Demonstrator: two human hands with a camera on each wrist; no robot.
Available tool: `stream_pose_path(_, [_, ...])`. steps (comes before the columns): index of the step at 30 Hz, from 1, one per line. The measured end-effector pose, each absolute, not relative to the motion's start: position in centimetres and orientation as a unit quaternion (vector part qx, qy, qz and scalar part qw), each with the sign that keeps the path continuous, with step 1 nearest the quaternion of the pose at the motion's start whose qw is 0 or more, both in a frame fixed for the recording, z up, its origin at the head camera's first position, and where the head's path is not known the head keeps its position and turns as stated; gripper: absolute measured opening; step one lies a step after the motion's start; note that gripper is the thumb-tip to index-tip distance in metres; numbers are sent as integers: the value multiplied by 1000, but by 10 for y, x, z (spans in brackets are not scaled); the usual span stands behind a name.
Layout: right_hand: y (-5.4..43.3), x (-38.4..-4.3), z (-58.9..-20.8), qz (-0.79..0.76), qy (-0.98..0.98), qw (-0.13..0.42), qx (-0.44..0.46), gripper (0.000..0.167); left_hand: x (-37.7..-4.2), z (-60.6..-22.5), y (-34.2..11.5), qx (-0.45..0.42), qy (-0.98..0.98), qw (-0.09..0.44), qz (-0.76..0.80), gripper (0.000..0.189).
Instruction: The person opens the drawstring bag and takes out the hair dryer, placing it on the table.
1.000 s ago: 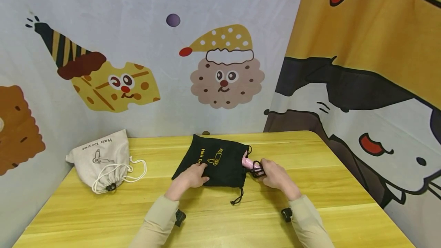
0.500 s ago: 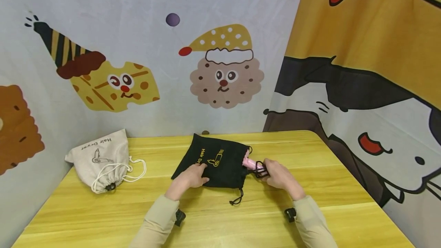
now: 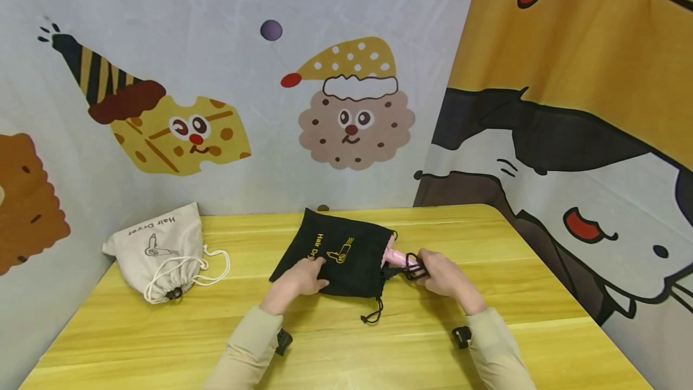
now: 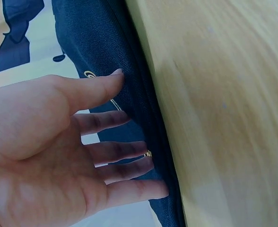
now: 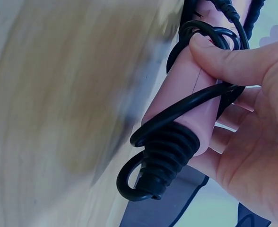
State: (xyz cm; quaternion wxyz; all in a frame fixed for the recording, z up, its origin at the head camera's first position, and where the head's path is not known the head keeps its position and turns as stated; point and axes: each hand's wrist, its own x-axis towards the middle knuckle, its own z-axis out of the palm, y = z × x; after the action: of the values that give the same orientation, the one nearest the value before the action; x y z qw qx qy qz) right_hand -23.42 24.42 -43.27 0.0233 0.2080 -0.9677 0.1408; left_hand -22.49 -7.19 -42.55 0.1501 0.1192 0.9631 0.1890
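Observation:
A black drawstring bag (image 3: 354, 251) printed "Hair Dryer" lies flat on the table, its mouth facing right. My left hand (image 3: 303, 277) rests on its near left part; in the left wrist view the fingers (image 4: 117, 150) lie nearly straight on the dark cloth. From the mouth sticks out the pink handle of a hair dryer (image 3: 399, 257), with a black cord (image 5: 191, 106) wound round it. My right hand (image 3: 440, 274) grips this handle, thumb over the cord and fingers behind. The dryer's other end is hidden inside the bag.
A light grey drawstring bag (image 3: 162, 245), also printed "Hair Dryer", lies at the table's left with white cords loose beside it. The wooden table (image 3: 335, 348) backs onto a cartoon-print curtain (image 3: 260, 185). A black drawstring end (image 3: 372, 318) hangs out toward the front.
My right hand has moved a little to the right with the hair dryer, so more of the pink handle shows outside the black bag. My left hand has stayed on the bag.

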Motion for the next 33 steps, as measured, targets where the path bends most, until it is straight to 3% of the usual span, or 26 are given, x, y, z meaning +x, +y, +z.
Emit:
stream_pose_path(29, [260,-233,-428,144,-953,37,264,32,-221,-422,-68,113,968,158,160,56])
stream_pose_path(33, [257,-234,-428,143,-952,33,268,32,-223,-415,-59,108,976,147,116,48])
